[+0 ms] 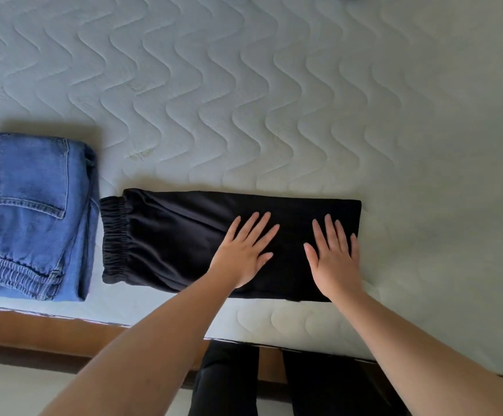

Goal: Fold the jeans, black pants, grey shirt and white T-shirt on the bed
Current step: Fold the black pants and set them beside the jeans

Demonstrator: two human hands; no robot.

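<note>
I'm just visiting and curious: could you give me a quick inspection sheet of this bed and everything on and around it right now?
Surface: quilted mattress, pale, wavy stitching.
Job's things: jeans folded at left; black pants folded into a long strip beside them, elastic waistband toward the jeans. Grey shirt, white T-shirt: not identifiable.
Clutter: scraps of fabric at the top edge, too cropped to identify.
Hands: left hand and right hand both flat on the black pants, fingers straight.
Cables: nothing seen.
Surroundings: wooden bed frame, the person's dark-clothed legs below.

Quilted pale mattress [274, 100], wave-stitched, fills most of the view under soft, even light. Below its near edge runs a brown wooden bed frame [49, 328]. Below the frame lies pale floor [13, 391].
</note>
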